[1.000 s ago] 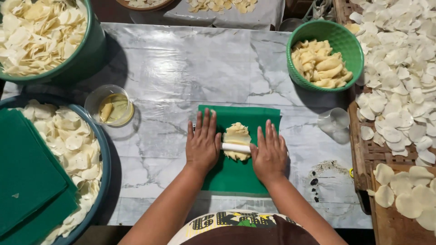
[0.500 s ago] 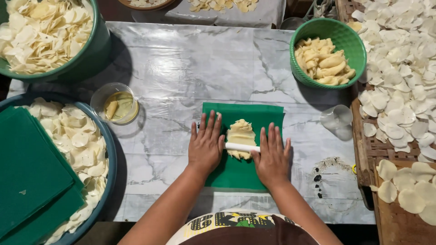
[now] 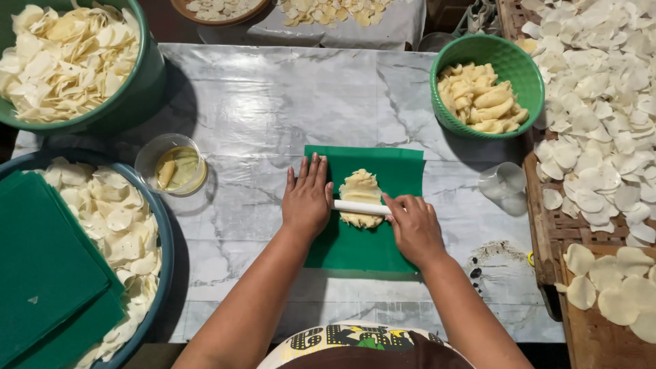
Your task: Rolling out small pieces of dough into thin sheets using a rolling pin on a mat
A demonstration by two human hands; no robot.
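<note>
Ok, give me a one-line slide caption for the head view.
Both hands, left hand and right hand, press a white rolling pin across yellow dough on a green mat.

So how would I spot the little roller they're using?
Find the green mat in the middle of the marble table. On it lies pale dough, and across that, between both hands, a thin white rod: the only straight white stick around.

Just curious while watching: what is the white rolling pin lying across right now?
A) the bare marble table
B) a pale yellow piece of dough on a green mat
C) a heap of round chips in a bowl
B: the white rolling pin crosses the pale dough on the green mat, a hand at each end.
</note>
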